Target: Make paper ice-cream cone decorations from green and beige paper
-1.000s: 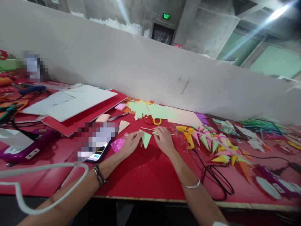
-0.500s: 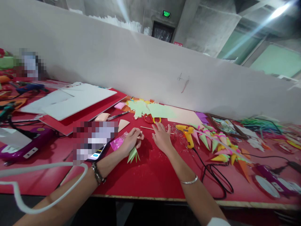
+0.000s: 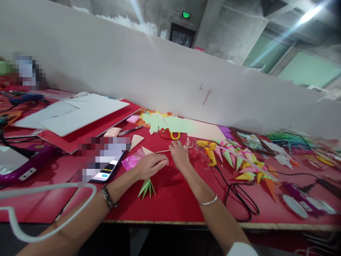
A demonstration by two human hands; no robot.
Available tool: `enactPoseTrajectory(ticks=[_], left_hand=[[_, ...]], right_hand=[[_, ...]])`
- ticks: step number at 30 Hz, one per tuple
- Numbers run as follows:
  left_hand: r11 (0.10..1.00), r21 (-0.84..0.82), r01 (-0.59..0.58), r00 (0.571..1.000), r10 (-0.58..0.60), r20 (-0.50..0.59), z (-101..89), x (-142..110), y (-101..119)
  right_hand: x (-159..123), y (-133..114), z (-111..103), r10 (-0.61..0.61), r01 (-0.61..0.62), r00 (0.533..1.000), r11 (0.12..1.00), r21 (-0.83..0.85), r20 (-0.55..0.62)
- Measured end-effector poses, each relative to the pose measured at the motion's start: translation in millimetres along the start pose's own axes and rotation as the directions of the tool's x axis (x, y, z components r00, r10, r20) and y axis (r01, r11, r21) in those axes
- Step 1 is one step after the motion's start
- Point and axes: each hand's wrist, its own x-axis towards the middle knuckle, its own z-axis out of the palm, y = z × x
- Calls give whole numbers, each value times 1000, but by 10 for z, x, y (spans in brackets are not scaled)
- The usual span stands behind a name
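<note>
My left hand (image 3: 151, 166) is over the red table with its fingers stretched out, and no held thing shows in it. Beneath it, a green paper piece cut into pointed strips (image 3: 147, 187) fans out. A peach paper piece (image 3: 147, 150) shows just beyond the same hand; whether the two are joined is hidden. My right hand (image 3: 179, 153) has its fingers curled down on a thin wooden stick (image 3: 162, 152), whose left end sticks out towards my left hand. Red-and-yellow-handled scissors (image 3: 170, 134) lie just beyond my right hand.
To the right are a yellow glue gun (image 3: 208, 149) with a black cord (image 3: 241, 186) and a pile of small paper cones (image 3: 249, 165). A phone (image 3: 110, 165) and pink plastic bag (image 3: 133, 160) lie left. Green paper (image 3: 179, 124) and white boards (image 3: 85, 113) are farther back.
My left hand has uncurled, leaving more of the peach and green paper showing. My right hand's fingers have curled in, and the stick has changed its slant. The view has shifted slightly.
</note>
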Motion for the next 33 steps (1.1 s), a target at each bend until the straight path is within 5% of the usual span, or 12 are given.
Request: enactPoseTrajectory(ticks=[6, 11, 15, 18, 23, 26, 29, 33], left_hand=[[998, -3, 56, 996, -56, 70, -151, -77, 82], [926, 349, 141, 987, -158, 20, -170, -246, 280], [757, 584, 293, 923, -382, 33, -25, -406, 387], [731, 599, 327, 882, -463, 84, 57, -511, 385], [881, 363, 304, 924, -365, 113, 14, -608, 243], [970, 62, 236, 972, -235, -28, -108, -448, 119], [942, -215, 257, 887, -318, -334, -210, -103, -24], [739, -658, 143, 781, -493, -384, -142, 278, -200]], right_hand=[[10, 22, 13, -141, 142, 989, 990, -11, 48], [28, 74, -5, -205, 202, 976, 978, 44, 77], [42, 84, -44, -223, 220, 975, 971, 92, 24], [35, 81, -67, -159, 159, 987, 983, 96, -7], [-28, 50, -89, -49, 82, 986, 975, 205, -160], [-80, 26, -117, 141, -58, 964, 939, 340, -224], [-118, 39, -171, 269, -157, 930, 907, 392, -249], [-121, 100, -253, 206, -65, 887, 941, 332, -412]])
